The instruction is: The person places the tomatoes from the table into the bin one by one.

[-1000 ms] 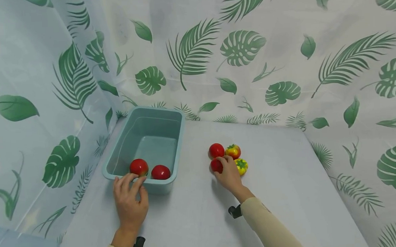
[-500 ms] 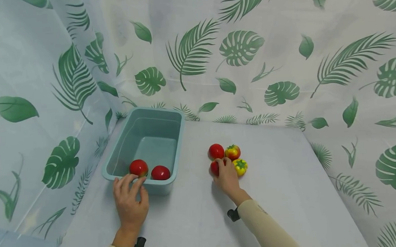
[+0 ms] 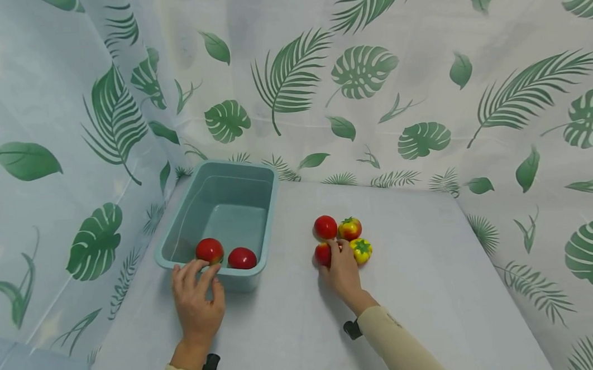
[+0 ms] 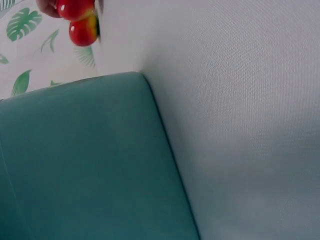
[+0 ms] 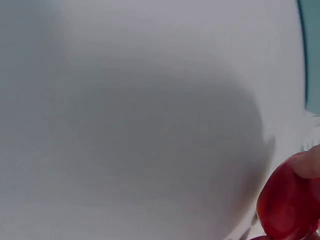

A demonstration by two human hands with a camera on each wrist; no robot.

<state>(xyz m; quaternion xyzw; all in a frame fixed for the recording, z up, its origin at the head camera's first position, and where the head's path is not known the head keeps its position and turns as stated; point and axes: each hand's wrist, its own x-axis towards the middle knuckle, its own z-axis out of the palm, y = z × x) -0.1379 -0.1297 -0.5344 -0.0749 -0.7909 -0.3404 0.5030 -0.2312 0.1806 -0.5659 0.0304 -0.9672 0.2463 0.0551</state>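
My right hand (image 3: pixel 343 271) grips a red tomato (image 3: pixel 322 254) with a yellowish patch, partly hidden by the fingers. In the right wrist view a fingertip presses on this glossy tomato (image 5: pixel 287 202). Close around it on the table are another red tomato (image 3: pixel 325 227), a red-and-yellow tomato (image 3: pixel 350 228) and a yellow tomato (image 3: pixel 362 251) with a green leafy top. My left hand (image 3: pixel 198 302) rests its fingertips on the near rim of a blue-green bin (image 3: pixel 270 220), thumb apart from the fingers. Inside, at the near end, lie two red tomatoes (image 3: pixel 242 258).
A white-covered table (image 3: pixel 433 289) carries everything. Leaf-patterned curtains (image 3: pixel 303 112) stand behind it and along the left. The bin's outer wall (image 4: pixel 90 160) fills much of the left wrist view.
My right fingers have shifted slightly toward me and turned the tomato, so a yellowish patch now shows. The left hand and the bin stay put.
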